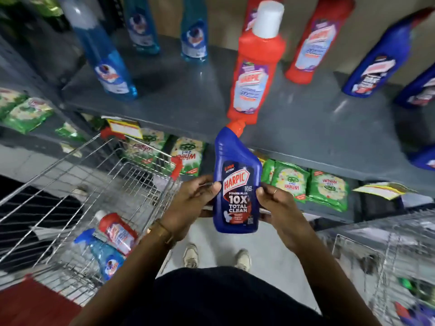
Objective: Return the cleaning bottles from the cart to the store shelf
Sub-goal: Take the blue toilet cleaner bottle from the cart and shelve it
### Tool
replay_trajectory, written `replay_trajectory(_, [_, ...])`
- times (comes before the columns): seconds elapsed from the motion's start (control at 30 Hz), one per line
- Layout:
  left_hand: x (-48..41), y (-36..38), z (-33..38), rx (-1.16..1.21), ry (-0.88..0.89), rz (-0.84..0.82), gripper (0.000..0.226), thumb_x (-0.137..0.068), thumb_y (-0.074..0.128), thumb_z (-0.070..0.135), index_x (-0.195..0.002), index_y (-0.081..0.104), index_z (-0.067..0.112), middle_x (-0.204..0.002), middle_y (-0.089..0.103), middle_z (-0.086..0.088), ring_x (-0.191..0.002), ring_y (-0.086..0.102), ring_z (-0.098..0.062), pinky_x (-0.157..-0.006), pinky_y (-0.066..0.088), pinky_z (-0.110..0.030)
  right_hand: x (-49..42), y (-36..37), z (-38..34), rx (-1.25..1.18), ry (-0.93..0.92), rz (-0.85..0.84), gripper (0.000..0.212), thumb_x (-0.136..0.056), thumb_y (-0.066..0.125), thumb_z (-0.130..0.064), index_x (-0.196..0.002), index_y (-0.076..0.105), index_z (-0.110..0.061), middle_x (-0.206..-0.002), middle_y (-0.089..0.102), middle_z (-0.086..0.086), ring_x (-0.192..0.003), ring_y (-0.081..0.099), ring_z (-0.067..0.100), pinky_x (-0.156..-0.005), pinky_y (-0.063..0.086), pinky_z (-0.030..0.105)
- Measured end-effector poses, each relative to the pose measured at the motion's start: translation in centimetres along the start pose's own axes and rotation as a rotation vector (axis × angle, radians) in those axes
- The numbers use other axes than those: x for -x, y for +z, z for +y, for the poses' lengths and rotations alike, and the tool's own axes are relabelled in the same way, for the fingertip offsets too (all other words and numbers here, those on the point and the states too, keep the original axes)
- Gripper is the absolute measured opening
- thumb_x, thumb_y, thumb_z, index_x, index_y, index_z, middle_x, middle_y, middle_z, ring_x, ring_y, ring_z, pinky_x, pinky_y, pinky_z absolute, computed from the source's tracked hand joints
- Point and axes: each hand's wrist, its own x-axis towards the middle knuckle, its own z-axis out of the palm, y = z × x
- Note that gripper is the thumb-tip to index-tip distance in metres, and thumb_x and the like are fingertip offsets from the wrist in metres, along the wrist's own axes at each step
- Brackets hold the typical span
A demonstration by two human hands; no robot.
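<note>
I hold a dark blue Harpic bottle [236, 184] with a red cap upright in front of me, below the edge of the grey shelf [176, 95]. My left hand [188, 205] grips its left side and my right hand [277, 203] grips its right side. In the wire cart [70, 180] at the lower left lie a red bottle [117, 231] and a light blue spray bottle [103, 252]. On the shelf stand a red Harpic bottle with a white cap [256, 67], another red one [315, 43], light blue bottles [103, 55] and dark blue Harpic bottles [379, 60].
Green detergent packets [327, 189] fill the lower shelf behind the bottle, and more lie at the left [26, 114]. A second wire cart [388, 267] stands at the lower right. Yellow price tags [124, 128] hang off the shelf edge. My shoes [216, 257] are on the pale floor.
</note>
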Motion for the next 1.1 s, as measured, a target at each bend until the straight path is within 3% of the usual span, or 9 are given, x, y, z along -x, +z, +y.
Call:
replay_trajectory(0.13, [-1.0,3.2,0.9,0.005,0.061,-0.069,0.024,-0.091,0.052,0.02,-0.113,0.06,0.015,-0.092,0.074,-0.001,-0.08,0.072,-0.019,-0.069,0.061,-0.035,1.1,-2.9,-0.3,-0.03,-0.077,0.055,0.027,-0.095,0.048,-0.024,-0.114,0.062,-0.012,-0.093,0.074,-0.005,-0.085,0.07,0.008,-0.064,0.055,0.022])
replay_trajectory(0.23, [-2.2,6.8,2.1,0.009,0.178,-0.116,0.02,-0.091,0.051,0.014,-0.108,0.061,0.013,-0.095,0.073,-0.004,-0.087,0.069,-0.021,-0.075,0.059,-0.04,1.6,-6.0,-1.3,-0.023,-0.197,0.124,0.022,-0.095,0.049,-0.018,-0.111,0.064,-0.013,-0.094,0.075,-0.003,-0.088,0.069,0.013,-0.071,0.059,0.031])
replay_trajectory(0.33, [-4.9,11.3,3.8,0.005,0.342,-0.223,0.017,-0.091,0.052,0.01,-0.104,0.061,0.018,-0.095,0.072,0.009,-0.092,0.064,-0.009,-0.083,0.056,-0.032,1.2,-10.4,-3.1,0.008,-0.368,0.197,0.025,-0.09,0.051,-0.018,-0.109,0.064,-0.008,-0.097,0.072,0.004,-0.088,0.065,0.017,-0.079,0.059,0.041])
replay_trajectory(0.47, [-9.5,18.4,6.4,-0.043,0.514,-0.345,0.02,-0.087,0.05,0.009,-0.103,0.056,0.018,-0.101,0.065,0.001,-0.09,0.061,0.001,-0.08,0.051,-0.017,-0.5,-17.7,-5.7,0.038,-0.514,0.29,0.032,-0.092,0.048,-0.015,-0.121,0.057,-0.004,-0.115,0.067,0.014,-0.1,0.064,0.021,-0.088,0.054,0.036])
replay_trajectory(0.63, [-15.4,24.4,7.0,-0.136,0.571,-0.366,0.026,-0.088,0.05,0.012,-0.112,0.05,0.0,-0.105,0.064,-0.013,-0.091,0.058,-0.006,-0.084,0.05,-0.023,-3.2,-23.6,-7.3,0.097,-0.534,0.414,0.02,-0.096,0.04,0.004,-0.109,0.055,0.0,-0.078,0.07,-0.018,-0.069,0.06,-0.008,-0.062,0.046,0.008])
replay_trajectory(0.77, [-18.1,27.0,6.0,-0.179,0.579,-0.315,0.03,-0.087,0.051,0.015,-0.114,0.05,0.001,-0.116,0.063,-0.027,-0.097,0.059,-0.013,-0.087,0.052,-0.03,-5.3,-26.8,-6.6,0.065,-0.53,0.455,0.029,-0.095,0.045,-0.001,-0.123,0.053,0.002,-0.103,0.065,-0.001,-0.086,0.062,-0.003,-0.076,0.05,0.019])
replay_trajectory(0.87, [-19.0,28.1,5.2,-0.179,0.586,-0.277,0.021,-0.089,0.051,0.016,-0.108,0.054,0.026,-0.111,0.066,-0.013,-0.096,0.063,-0.008,-0.087,0.055,-0.03,-6.2,-27.7,-6.1,0.032,-0.526,0.443,0.031,-0.096,0.046,-0.006,-0.126,0.053,-0.002,-0.111,0.065,0.002,-0.097,0.062,0.009,-0.081,0.053,0.021])
replay_trajectory(0.93, [-19.6,28.6,5.3,-0.181,0.605,-0.258,0.025,-0.092,0.051,0.014,-0.105,0.053,0.035,-0.11,0.066,-0.009,-0.096,0.065,-0.005,-0.084,0.056,-0.026,-6.6,-27.9,-6.2,0.019,-0.541,0.443,0.034,-0.096,0.046,-0.007,-0.129,0.051,-0.002,-0.114,0.064,0.004,-0.098,0.063,0.007,-0.081,0.053,0.02])
replay_trajectory(1.1, [-20.5,29.3,5.1,-0.178,0.631,-0.239,0.023,-0.093,0.05,0.012,-0.115,0.05,0.021,-0.114,0.064,-0.011,-0.097,0.065,-0.002,-0.08,0.056,-0.019,-7.4,-28.1,-6.3,-0.015,-0.535,0.486,0.03,-0.095,0.047,-0.005,-0.124,0.052,-0.01,-0.109,0.064,-0.003,-0.091,0.066,-0.002,-0.074,0.053,0.015])
